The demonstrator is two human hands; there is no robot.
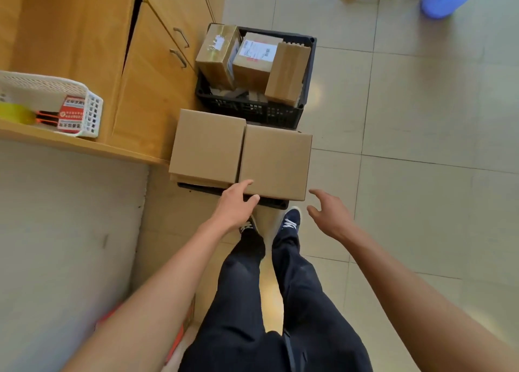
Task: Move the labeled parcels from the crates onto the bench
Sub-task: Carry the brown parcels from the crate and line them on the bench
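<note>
Both forearms reach forward from the bottom of the head view, above the person's dark trousers and shoes. The left hand is open, its fingers touching the near edge of the right-hand plain carton; it has hold of nothing yet. The right hand hovers open just beside that carton's near right corner, fingers spread, also empty.

That carton sits beside a second plain carton, both resting on top of the near black crate, of which only a dark rim shows. No labels show on their upper faces, so I cannot tell whether they are labeled.

Further off, the far black crate holds three parcels leaning together: a taped parcel, a parcel with a white shipping label and a plain brown parcel.

To the left, the pale worktop shows no parcels in the visible part. A white basket sits on the wooden ledge above it.

By my reading, the task is at its beginning: nothing visibly moved, both crates still loaded.
</note>
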